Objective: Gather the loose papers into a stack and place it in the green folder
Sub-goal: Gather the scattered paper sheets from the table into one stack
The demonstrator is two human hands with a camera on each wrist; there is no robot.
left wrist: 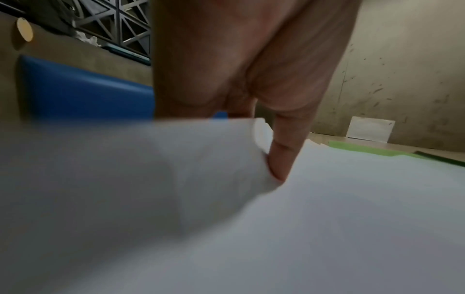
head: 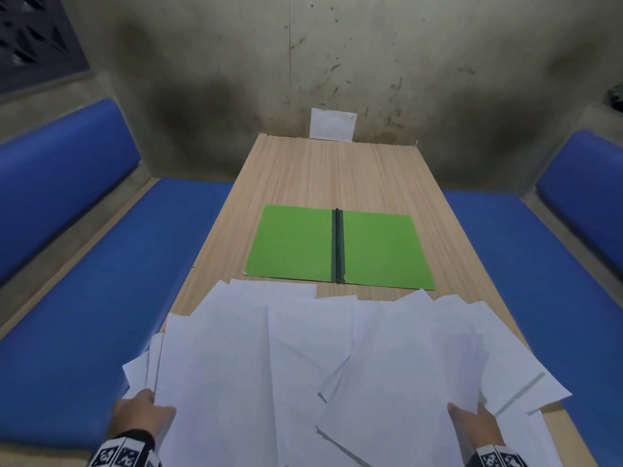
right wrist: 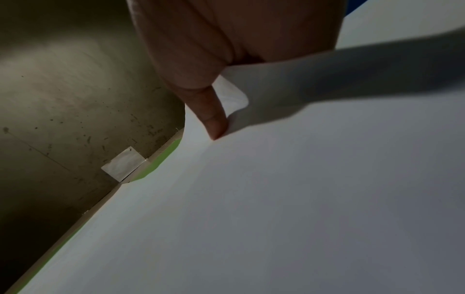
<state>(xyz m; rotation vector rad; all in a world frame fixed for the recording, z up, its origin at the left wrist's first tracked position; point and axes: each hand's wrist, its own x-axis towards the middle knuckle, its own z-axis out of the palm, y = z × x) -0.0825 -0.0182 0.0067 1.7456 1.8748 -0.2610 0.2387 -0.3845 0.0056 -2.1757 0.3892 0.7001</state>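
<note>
So the table (head: 303, 170) runs lengthwise away from the person, far end butted up against the wall (head: 371, 62). A folder (head: 293, 244) lies open flat about midway along it, spine running front to back. Closer in, the loose papers (head: 303, 365) are fanned out overlapping across the whole near end, some hanging past the left and right edges. Left hand (head: 141, 412) is at the papers' near left corner, right hand (head: 472, 423) on top near the right. A small card (head: 332, 124) leans on the wall behind the table's far end. Bench seats (head: 84, 298) on both sides.
</note>
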